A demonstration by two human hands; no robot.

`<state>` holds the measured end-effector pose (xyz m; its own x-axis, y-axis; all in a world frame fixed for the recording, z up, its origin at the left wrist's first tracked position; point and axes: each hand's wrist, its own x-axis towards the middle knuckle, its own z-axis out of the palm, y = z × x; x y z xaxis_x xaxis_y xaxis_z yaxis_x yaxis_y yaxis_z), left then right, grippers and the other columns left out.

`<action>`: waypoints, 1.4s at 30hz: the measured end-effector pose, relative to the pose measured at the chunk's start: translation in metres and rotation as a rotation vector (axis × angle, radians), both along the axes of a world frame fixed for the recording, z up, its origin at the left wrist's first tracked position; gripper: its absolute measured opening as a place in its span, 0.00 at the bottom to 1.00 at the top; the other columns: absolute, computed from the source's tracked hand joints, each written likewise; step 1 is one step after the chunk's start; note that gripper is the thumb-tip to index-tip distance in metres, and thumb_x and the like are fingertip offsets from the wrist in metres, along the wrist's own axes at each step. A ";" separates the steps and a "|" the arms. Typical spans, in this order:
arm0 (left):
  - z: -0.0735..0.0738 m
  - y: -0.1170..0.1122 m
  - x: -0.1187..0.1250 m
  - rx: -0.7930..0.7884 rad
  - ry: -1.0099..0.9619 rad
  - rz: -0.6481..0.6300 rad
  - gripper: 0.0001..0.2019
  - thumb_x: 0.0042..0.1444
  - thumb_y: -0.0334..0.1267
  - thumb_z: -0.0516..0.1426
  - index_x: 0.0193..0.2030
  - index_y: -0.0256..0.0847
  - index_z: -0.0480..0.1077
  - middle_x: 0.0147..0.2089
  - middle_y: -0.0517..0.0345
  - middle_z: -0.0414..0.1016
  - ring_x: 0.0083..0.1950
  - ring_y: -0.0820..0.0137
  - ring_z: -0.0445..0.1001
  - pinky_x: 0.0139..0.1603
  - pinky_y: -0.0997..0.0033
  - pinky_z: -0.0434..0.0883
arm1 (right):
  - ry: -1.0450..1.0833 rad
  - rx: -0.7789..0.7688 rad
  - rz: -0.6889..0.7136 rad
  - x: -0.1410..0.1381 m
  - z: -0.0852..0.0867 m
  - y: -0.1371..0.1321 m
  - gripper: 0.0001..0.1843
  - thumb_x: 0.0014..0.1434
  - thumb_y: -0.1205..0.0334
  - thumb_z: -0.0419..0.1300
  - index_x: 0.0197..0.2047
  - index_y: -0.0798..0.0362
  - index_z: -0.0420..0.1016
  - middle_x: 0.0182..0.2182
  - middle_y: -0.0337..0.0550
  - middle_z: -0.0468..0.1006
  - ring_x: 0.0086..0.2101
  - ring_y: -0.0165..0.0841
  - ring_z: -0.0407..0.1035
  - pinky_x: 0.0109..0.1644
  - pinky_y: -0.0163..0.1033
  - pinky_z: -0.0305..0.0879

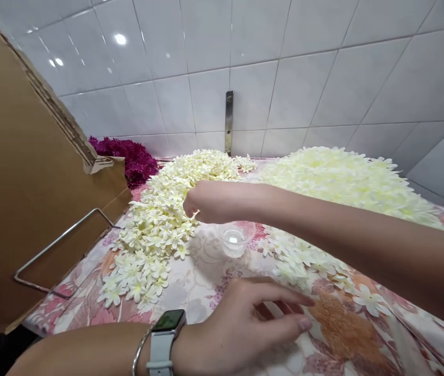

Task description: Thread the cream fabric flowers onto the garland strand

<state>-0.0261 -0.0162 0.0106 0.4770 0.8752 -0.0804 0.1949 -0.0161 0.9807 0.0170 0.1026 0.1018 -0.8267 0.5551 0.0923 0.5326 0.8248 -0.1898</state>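
My right hand (214,202) reaches across from the right, its fingers curled down at the edge of a heap of small cream-white artificial flowers (155,230). Whatever its fingertips may hold is hidden from view. Just below this hand, a small clear plastic cup (234,243) stands on the flowered cloth (202,266). Nearer to me, my left hand (241,324) rests low over the cloth with thumb and index finger apart and nothing visible between them. Its wrist carries a watch (169,321) and a thin bangle.
A bigger heap of pale yellow-white flowers (339,180) lies at the back right, with loose flowers (304,258) before it. Magenta flowers (138,159) are at the back left. A cardboard box (42,172) and a wire handle (57,243) border the left; a tiled wall (308,89) stands behind.
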 end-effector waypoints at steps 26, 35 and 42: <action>-0.007 0.013 0.004 -0.424 -0.518 0.221 0.18 0.55 0.50 0.56 0.42 0.37 0.69 0.36 0.52 0.74 0.34 0.68 0.75 0.35 0.70 0.71 | 0.230 -0.005 -0.189 0.105 -0.012 -0.004 0.08 0.56 0.60 0.61 0.38 0.55 0.72 0.33 0.42 0.76 0.33 0.31 0.70 0.35 0.37 0.66; -0.004 0.010 0.003 -0.342 -0.488 0.116 0.10 0.56 0.41 0.58 0.38 0.36 0.74 0.36 0.54 0.76 0.37 0.70 0.74 0.40 0.72 0.69 | 0.199 -0.035 -0.086 0.131 -0.049 -0.073 0.08 0.53 0.68 0.62 0.38 0.53 0.70 0.30 0.41 0.74 0.30 0.32 0.69 0.31 0.35 0.64; -0.007 0.011 0.002 -0.306 -0.372 0.223 0.07 0.49 0.38 0.63 0.30 0.35 0.78 0.30 0.55 0.74 0.33 0.72 0.69 0.34 0.76 0.65 | 0.419 0.173 -0.175 0.138 -0.089 -0.094 0.11 0.63 0.69 0.51 0.47 0.52 0.68 0.35 0.47 0.76 0.33 0.34 0.71 0.34 0.37 0.66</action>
<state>-0.0244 -0.0053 0.0038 0.3271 0.9215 -0.2092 -0.2008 0.2841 0.9375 0.1546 0.0090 0.0123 -0.5942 0.6294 0.5008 0.5732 0.7681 -0.2853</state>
